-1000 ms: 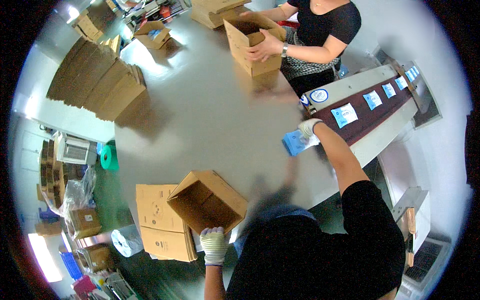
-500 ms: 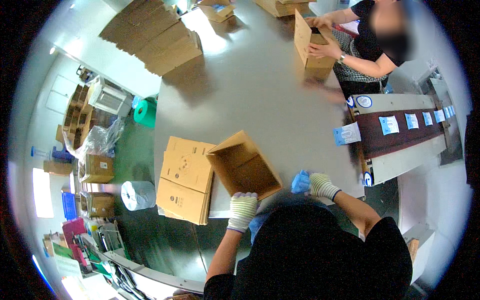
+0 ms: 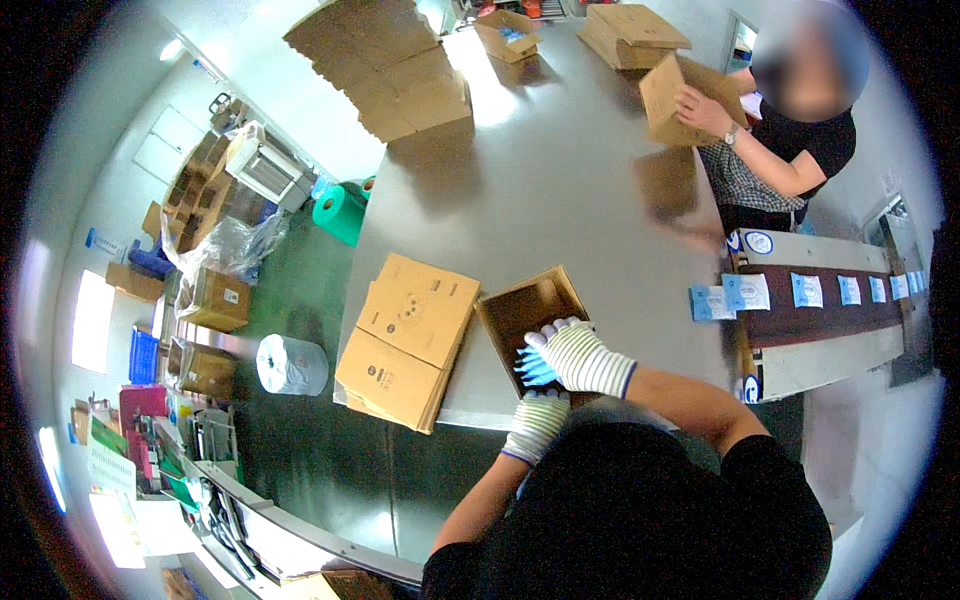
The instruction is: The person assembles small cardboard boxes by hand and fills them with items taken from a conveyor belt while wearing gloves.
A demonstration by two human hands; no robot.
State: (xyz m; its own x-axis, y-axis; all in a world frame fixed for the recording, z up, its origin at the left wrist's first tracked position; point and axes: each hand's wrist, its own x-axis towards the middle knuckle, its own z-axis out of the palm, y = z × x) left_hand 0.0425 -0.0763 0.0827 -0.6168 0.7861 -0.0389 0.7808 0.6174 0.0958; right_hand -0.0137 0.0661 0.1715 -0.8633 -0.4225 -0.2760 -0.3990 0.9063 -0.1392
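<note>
The person is wearing a black short-sleeved top that is leaving both forearms bare. The left hand (image 3: 537, 423) and the right hand (image 3: 583, 356) are each wearing a white knitted work glove with fine dark stripes and a thin dark-blue band edging the cuff.

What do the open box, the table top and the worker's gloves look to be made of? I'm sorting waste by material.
Open box: brown cardboard, matte, with folded flaps. Table top: probably metal, grey and smooth, with a dull sheen and soft reflections. Gloves on the left hand and right hand: likely knitted fabric, white with ribbed striped cuffs.
</note>
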